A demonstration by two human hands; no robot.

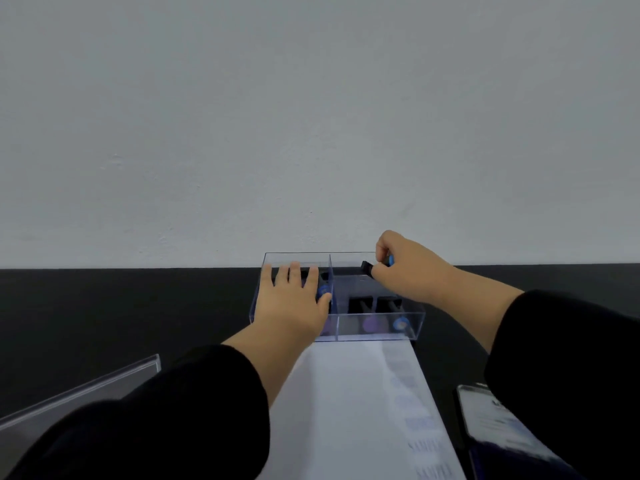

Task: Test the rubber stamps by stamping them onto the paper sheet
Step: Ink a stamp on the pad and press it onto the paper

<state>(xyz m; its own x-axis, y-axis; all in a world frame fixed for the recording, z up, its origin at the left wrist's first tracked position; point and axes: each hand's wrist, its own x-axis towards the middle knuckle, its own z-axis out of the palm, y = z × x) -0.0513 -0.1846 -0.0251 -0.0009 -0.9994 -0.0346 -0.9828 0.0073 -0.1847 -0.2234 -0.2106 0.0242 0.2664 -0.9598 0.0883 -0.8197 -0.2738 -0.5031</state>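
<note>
A clear box (381, 329), split by a divider into two compartments, is set at the far edge of the dark surface (121, 313), against the wall (311, 116). A paper sheet (346, 410) lies on the surface just in front of the box, reaching toward the near edge; faint blue stamp marks (415, 424) are seen in a column along its right side, too blurred to read.

The right hand (408, 268) is held above the right compartment. Its fingers are pinched on a stamp (372, 266) with a black base and a blue end, lifted clear of the box floor. Two more stamps (381, 315) lie in the near part of the right compartment, black bodies with rounded purple and blue ends toward the front wall.

The left hand (294, 299) rests over the left compartment, fingers straight and slightly spread, the thumb touching a blue-capped stamp (323, 289) beside the divider. Whether that stamp is gripped cannot be told.

A clear panel (86, 389) is seen at the near left corner, a phone (498, 420) near the right edge. Both forearms are in black sleeves.
</note>
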